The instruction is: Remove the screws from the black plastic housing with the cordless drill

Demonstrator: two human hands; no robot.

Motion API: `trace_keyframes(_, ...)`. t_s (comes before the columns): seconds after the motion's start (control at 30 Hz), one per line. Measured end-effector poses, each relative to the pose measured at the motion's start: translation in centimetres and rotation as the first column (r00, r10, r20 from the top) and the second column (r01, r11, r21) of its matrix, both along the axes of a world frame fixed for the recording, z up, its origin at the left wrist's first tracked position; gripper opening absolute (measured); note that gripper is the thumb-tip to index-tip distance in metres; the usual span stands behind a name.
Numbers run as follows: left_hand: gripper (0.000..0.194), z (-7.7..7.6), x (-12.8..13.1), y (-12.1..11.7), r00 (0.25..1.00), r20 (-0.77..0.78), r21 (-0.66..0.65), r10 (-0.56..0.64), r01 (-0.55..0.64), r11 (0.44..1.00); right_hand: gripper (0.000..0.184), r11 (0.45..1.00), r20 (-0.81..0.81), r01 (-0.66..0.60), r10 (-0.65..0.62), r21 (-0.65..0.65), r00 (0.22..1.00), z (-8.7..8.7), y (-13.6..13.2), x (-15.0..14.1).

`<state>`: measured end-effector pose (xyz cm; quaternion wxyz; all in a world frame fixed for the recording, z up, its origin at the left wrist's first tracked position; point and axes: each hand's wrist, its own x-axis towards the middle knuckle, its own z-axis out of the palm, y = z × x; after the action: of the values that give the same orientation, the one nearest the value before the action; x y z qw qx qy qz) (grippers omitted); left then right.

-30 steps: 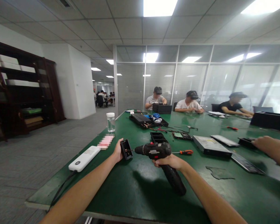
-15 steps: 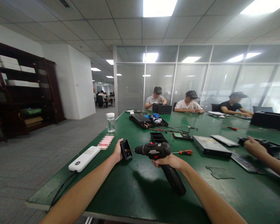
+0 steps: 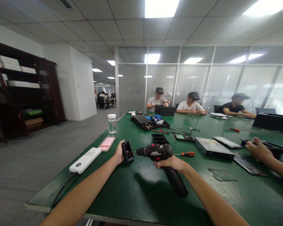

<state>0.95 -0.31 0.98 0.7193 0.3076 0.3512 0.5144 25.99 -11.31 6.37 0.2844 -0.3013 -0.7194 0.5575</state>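
My left hand [image 3: 119, 153] is closed around the far left side of a small black open box-shaped part [image 3: 128, 151], tilted with its hollow side facing right. Something copper-coloured shows inside it. In my right hand [image 3: 170, 162] is a black cordless drill [image 3: 157, 151], its handle slanting down to the right. The drill's thin bit points left and reaches into the hollow of the black part; where its tip rests I cannot make out. An orange-handled screwdriver [image 3: 188, 153] lies on the table just behind the drill.
On the green table [image 3: 108, 201] are a white power bank [image 3: 85, 160] with a cable, a clear jar [image 3: 112, 124], a black tray [image 3: 159, 138], a disc drive [image 3: 213, 148] and a thin dark sheet [image 3: 222, 174]. A co-worker's hand [image 3: 259, 149] works at the right. Several people sit opposite.
My hands, the drill and the black part stay almost still. At the right, the co-worker's hand has shifted slightly and changed its finger pose.
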Motion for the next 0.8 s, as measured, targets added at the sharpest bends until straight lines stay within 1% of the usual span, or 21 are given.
trace_keyframes(0.27,0.033,-0.09,-0.1,0.18,1.0,0.009,0.002,-0.004,0.004,1.0,0.025,1.0,-0.016,-0.007,0.007,-0.008,1.0,-0.19,0.05,0.03)
trace_keyframes(0.57,0.032,0.44,0.09,-0.34,1.0,0.0,-0.047,0.028,-0.028,0.999,0.019,1.0,-0.032,-0.024,0.023,-0.01,0.999,0.09,-0.14,-0.05)
trace_keyframes(0.67,0.031,0.37,0.04,-0.3,1.0,0.007,-0.029,0.018,-0.018,0.999,0.018,1.0,-0.037,-0.019,0.018,-0.008,0.999,0.1,-0.17,-0.09)
trace_keyframes(0.8,0.031,0.16,-0.02,-0.12,1.0,0.007,-0.001,0.0,0.0,1.0,0.023,1.0,-0.027,-0.01,0.01,-0.008,1.0,0.03,-0.12,-0.07)
